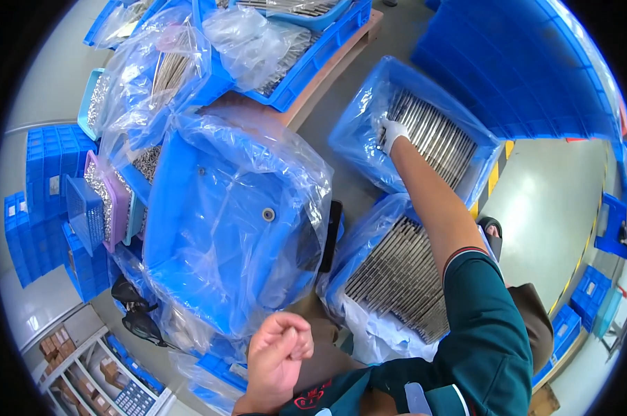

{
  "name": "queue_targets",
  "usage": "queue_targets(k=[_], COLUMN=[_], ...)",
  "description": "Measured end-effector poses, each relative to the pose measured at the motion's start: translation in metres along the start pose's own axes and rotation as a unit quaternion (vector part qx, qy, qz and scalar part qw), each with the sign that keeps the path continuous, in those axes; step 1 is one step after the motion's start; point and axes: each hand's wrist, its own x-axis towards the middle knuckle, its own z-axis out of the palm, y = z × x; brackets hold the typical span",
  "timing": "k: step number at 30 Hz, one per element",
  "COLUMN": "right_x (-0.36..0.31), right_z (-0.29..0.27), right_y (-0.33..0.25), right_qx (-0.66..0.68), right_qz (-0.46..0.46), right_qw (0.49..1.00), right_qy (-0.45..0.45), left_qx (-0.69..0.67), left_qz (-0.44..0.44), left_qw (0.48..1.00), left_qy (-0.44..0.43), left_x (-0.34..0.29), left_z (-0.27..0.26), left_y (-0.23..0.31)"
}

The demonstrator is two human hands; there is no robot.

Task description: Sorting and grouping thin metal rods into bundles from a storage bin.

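Note:
My right hand (395, 133), in a white glove, reaches into the far blue bin (358, 114) lined with clear plastic. Its fingers close around the left ends of some metal rods (434, 135), partly hidden by the glove. The other rods lie side by side in that bin. My left hand (280, 350) is bare and raised near my body, its fingers curled in with nothing visible in them. In front of it stands a large plastic-lined blue bin (162, 229) with a small ring-shaped metal part (268, 214) on its bottom.
Under my right arm a nearer bin holds stacked metal rods (396, 274), with pale plastic (382, 333) at its front. Bagged parts in blue trays (285, 97) sit on a wooden pallet. Baskets of small metal parts (105, 201) line the left. A large blue crate (514, 69) rises far right.

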Motion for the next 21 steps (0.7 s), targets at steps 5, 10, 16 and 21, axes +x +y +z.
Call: queue_targets(k=[5,10,16,21], right_x=[0.037,0.011,0.006,0.000], right_z=[0.016,0.030,0.011,0.009], right_y=[0.001,-0.008,-0.030,-0.035], right_qx=[-0.061,-0.069,-0.331,-0.677], right_qz=[0.050,0.062,0.020,-0.134], right_qw=[0.996,0.995,0.943,0.714], right_qy=[-0.033,-0.037,0.014,0.118], left_qx=[0.020,0.022,-0.007,-0.017], left_qz=[-0.017,-0.028,-0.035,-0.048], left_qw=[1.000,0.999,0.999,0.997], left_qy=[0.014,-0.001,-0.033,-0.054], left_x=[0.004,0.007,0.009,0.008], left_z=[0.012,0.000,-0.002,-0.002], left_y=[0.010,0.014,0.010,0.009])
